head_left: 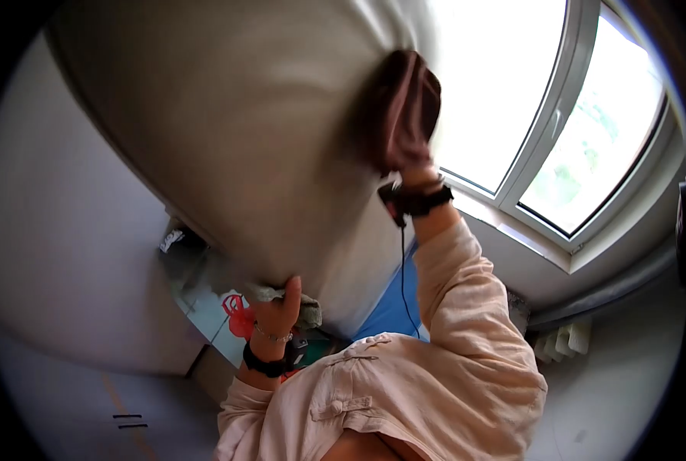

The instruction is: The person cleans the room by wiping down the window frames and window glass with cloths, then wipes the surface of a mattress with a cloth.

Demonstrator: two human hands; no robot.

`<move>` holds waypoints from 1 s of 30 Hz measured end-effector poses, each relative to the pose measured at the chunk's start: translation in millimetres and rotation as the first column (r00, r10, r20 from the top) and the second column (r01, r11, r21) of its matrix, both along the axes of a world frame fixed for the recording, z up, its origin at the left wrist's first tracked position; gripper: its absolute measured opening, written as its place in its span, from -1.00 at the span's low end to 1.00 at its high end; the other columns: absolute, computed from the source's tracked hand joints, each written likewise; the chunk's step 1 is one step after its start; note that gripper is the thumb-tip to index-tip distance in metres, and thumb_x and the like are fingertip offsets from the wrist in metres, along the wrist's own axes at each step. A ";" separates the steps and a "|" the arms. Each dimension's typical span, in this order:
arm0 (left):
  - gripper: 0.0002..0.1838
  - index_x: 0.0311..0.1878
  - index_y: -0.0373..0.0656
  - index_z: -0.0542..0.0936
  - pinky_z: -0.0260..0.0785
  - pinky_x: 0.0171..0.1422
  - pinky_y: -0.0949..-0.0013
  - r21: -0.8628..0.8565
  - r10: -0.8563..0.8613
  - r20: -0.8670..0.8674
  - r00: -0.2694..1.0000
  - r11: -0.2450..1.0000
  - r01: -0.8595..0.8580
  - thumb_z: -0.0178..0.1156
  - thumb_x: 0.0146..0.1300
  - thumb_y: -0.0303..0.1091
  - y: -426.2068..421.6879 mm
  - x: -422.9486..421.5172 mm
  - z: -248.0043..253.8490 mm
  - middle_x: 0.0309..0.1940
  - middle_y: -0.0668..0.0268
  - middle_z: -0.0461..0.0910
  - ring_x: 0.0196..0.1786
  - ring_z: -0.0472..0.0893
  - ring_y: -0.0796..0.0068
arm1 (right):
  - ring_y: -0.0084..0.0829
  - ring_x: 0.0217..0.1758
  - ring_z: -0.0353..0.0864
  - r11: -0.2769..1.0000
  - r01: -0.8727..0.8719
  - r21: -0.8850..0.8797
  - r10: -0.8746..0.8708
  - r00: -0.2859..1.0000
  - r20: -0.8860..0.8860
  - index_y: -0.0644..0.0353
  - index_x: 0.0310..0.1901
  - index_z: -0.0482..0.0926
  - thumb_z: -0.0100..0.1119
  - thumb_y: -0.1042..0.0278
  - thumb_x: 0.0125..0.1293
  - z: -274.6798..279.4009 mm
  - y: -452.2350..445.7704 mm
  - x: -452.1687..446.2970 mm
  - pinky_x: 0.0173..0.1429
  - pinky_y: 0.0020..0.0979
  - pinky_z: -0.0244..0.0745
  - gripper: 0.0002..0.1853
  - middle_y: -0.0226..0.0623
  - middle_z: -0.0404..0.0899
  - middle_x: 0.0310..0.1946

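A large, smooth beige surface (227,115) with soft creases near its top right edge fills the space before me. My right hand (413,157) is raised against it, with a dark maroon cloth (413,100) over the fingers; the cloth hides them and looks pressed to the surface. Lower down, my left hand (280,309) has its thumb up and is closed on a grey-green cloth (310,312), beside the surface's lower edge. Its other fingers are mostly hidden. Each wrist wears a black strap with a small device, and a cable hangs from the right one.
To the right is a window (566,131) with a white frame and a sill (512,227). A red plastic item (238,316) lies by my left wrist, near a pale glass-like top (197,296). Something blue (393,303) shows below the beige surface. White cabinet fronts (74,399) stand lower left.
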State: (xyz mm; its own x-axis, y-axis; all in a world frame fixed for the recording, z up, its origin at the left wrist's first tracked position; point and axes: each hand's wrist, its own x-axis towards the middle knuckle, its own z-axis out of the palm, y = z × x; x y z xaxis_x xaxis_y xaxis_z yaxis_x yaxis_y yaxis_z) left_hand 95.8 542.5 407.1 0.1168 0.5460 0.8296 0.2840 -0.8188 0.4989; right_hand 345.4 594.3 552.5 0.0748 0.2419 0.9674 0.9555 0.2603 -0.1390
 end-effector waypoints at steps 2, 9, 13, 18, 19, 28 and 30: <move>-0.57 -0.07 -0.33 0.37 0.30 -0.06 0.27 -0.073 0.005 0.115 0.993 0.997 0.004 0.17 0.11 -0.20 -3.5 0.1 -11.2 -0.16 0.14 0.44 -0.15 0.45 0.24 | 0.02 0.04 0.33 0.870 0.006 -0.492 -0.243 0.875 -0.419 0.30 0.18 0.11 -0.21 0.15 0.29 -9.1 16.6 34.3 0.06 -0.18 0.28 -0.49 0.09 0.32 0.01; -0.37 0.29 -0.20 -0.01 0.17 0.18 0.31 -0.005 -0.212 0.129 0.969 0.977 0.214 0.02 0.26 -0.23 5.5 -5.9 -30.1 0.22 0.23 0.13 0.13 0.27 0.38 | 0.07 0.19 0.13 0.952 -0.304 -0.031 0.304 0.931 0.203 0.32 0.05 0.34 -0.01 0.07 0.12 -25.0 -9.6 -9.8 0.27 -0.01 -0.07 -0.45 0.07 0.27 0.07; -0.44 0.25 -0.25 0.09 0.23 0.13 0.31 -0.015 -0.156 0.138 0.978 0.987 0.160 0.01 0.26 -0.24 11.2 -15.2 -51.6 0.15 0.20 0.25 0.08 0.33 0.36 | 0.01 0.03 0.34 0.980 -0.185 0.071 0.197 0.949 -0.245 0.28 0.04 0.36 -0.14 -0.10 0.21 -34.1 61.9 54.2 0.19 -0.17 0.14 -0.42 0.12 0.41 -0.11; -0.47 0.21 -0.30 0.14 0.27 0.09 0.31 0.041 -0.065 0.102 0.993 0.997 0.061 -0.01 0.26 -0.24 14.9 -18.7 -56.1 0.13 0.17 0.27 0.06 0.35 0.36 | -0.12 -0.35 0.43 0.963 -0.266 0.037 0.197 0.603 -0.773 0.36 -0.24 0.43 -0.16 0.10 0.28 -48.6 82.2 89.4 -0.22 -0.28 0.37 -0.60 0.08 0.44 -0.34; -0.45 0.21 -0.31 0.15 0.24 0.11 0.32 -0.048 -0.178 0.050 0.983 0.982 0.180 -0.01 0.26 -0.17 17.2 -16.3 -51.3 0.13 0.18 0.28 0.07 0.35 0.36 | -0.13 -0.43 0.38 0.994 -0.067 -0.082 0.034 0.936 -0.350 0.35 -0.31 0.43 -0.15 0.27 0.25 -55.5 68.9 63.5 -0.29 -0.22 0.33 -0.73 0.02 0.43 -0.42; -0.41 0.20 -0.21 0.19 0.03 0.26 0.37 -0.261 0.013 0.670 0.742 0.940 0.220 -0.30 0.31 0.09 13.3 -8.7 -43.2 0.15 0.34 0.23 0.15 0.25 0.46 | 0.02 0.09 0.22 0.965 -0.233 0.122 0.219 0.968 0.122 0.25 -0.02 0.37 -0.11 0.34 0.15 -28.6 49.3 31.5 0.26 -0.16 0.01 -0.65 -0.02 0.32 -0.05; -0.41 0.18 -0.20 0.22 0.08 0.21 0.36 -0.365 -0.047 0.546 0.837 0.886 0.288 -0.30 0.31 0.10 12.8 -8.9 -29.0 0.10 0.35 0.27 0.10 0.28 0.47 | -0.07 0.09 0.24 0.946 -0.302 0.121 0.290 0.951 0.107 0.24 -0.04 0.37 -0.11 0.34 0.16 -31.7 36.2 12.4 0.23 -0.24 0.04 -0.68 -0.07 0.33 -0.05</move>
